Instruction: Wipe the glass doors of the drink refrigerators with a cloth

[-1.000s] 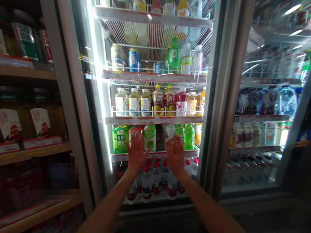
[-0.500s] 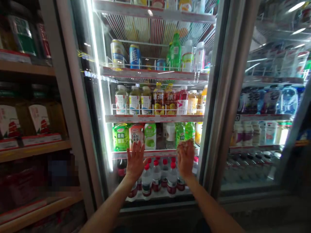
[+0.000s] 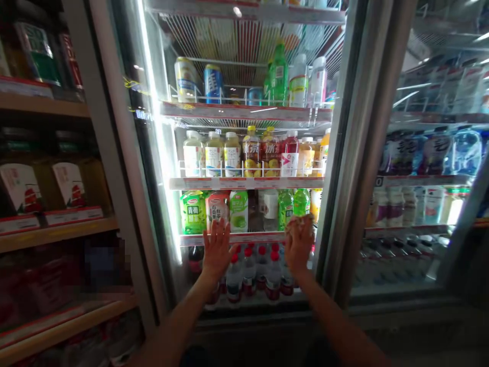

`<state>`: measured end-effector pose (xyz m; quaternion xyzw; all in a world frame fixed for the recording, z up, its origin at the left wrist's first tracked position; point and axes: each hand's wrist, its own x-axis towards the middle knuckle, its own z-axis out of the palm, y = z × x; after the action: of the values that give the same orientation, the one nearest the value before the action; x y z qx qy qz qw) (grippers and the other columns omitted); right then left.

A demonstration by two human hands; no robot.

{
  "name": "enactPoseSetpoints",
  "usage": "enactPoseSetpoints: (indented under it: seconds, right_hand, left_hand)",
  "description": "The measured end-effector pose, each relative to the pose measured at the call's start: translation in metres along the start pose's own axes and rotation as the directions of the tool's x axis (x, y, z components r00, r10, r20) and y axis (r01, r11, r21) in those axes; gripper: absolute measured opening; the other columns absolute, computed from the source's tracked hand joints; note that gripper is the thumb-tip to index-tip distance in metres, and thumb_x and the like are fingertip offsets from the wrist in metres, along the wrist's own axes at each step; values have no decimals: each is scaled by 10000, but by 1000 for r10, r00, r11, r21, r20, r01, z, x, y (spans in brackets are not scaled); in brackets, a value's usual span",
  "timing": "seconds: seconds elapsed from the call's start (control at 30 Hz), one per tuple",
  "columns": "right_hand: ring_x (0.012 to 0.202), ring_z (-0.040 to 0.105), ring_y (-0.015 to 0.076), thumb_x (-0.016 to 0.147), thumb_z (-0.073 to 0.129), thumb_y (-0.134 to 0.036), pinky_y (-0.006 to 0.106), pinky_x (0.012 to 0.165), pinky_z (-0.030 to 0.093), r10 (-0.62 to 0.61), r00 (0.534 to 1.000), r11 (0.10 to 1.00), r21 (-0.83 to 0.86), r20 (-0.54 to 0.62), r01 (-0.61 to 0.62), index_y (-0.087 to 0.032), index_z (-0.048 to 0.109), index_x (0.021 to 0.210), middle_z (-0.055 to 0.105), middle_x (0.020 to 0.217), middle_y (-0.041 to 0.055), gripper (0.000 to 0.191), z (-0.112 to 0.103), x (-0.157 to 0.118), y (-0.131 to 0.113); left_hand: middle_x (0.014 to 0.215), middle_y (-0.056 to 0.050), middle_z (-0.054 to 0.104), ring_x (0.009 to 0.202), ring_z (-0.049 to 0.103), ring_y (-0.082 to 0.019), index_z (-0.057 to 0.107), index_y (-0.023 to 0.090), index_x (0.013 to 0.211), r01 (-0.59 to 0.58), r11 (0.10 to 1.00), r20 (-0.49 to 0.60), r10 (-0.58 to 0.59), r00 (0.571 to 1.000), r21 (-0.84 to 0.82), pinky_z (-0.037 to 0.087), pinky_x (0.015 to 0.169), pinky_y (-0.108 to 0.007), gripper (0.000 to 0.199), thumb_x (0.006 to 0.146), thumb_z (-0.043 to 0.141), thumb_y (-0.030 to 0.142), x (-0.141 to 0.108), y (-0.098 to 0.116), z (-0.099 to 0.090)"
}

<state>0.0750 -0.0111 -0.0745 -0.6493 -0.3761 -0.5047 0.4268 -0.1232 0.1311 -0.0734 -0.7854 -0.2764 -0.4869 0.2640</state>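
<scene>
Left hand (image 3: 216,257): open, fingers spread, apparently braced against the glass door (image 3: 144,115).
Right hand (image 3: 299,257): half-curled over a crumpled cloth (image 3: 307,221), seemingly pinning it to the glass.
Red-capped bottles (image 3: 272,278): upright, beyond and between the hands.

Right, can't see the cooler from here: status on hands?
Left hand open, fingers spread at the glass door. Right hand gripping crumpled cloth. Metal frame close on its right.

The right hand (image 3: 299,248) holds a crumpled cloth (image 3: 300,226); the left hand (image 3: 217,253) is spread open.
</scene>
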Motion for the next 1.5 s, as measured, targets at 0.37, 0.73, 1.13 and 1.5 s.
enactPoseSetpoints:
  seconds: [0.37, 0.73, 1.13, 1.5]
  right_hand:
    - [1349, 269, 294, 848, 463, -193, 587, 1023, 249, -99, 992, 993, -51, 75, 103, -247, 559, 1185, 229, 1491, 129, 354, -5, -24, 43]
    - [1358, 254, 269, 801, 507, -124, 545, 1060, 231, -294, 943, 956, 50, 159, 289, -295, 581, 1147, 250, 1493, 63, 393, -3, -33, 14]
    - [1363, 247, 222, 808, 526, -145, 497, 1100, 190, -513, 845, 856, 162, 151, 491, -318, 565, 1170, 429, 1397, 33, 402, 3, -14, -30]
    - [1385, 158, 289, 820, 484, -131, 525, 1050, 247, -202, 979, 979, 40, 1, 202, -234, 533, 1224, 124, 1525, 95, 419, 4, 39, -20]
  left_hand:
    - [1448, -157, 295, 1393, 56, -261, 295, 131, 1392, -21, 1000, -20, 21, 1000, -3, 86, 1113, -525, 630, 862, 469, 424, 0, -1, -4]
    - [1469, -148, 249, 1390, 80, -277, 220, 166, 1421, 45, 997, 18, -44, 999, -57, 80, 1108, -547, 671, 861, 466, 443, -2, 4, -2]
    - [1456, -154, 284, 1390, 98, -283, 301, 144, 1393, 55, 996, 17, -54, 998, -67, 97, 1108, -537, 628, 857, 470, 424, -2, 6, -5]
    - [1460, -159, 278, 1382, 143, -301, 344, 146, 1368, 71, 994, -52, -76, 996, -87, 170, 1092, -524, 606, 840, 505, 398, 30, -4, -23]
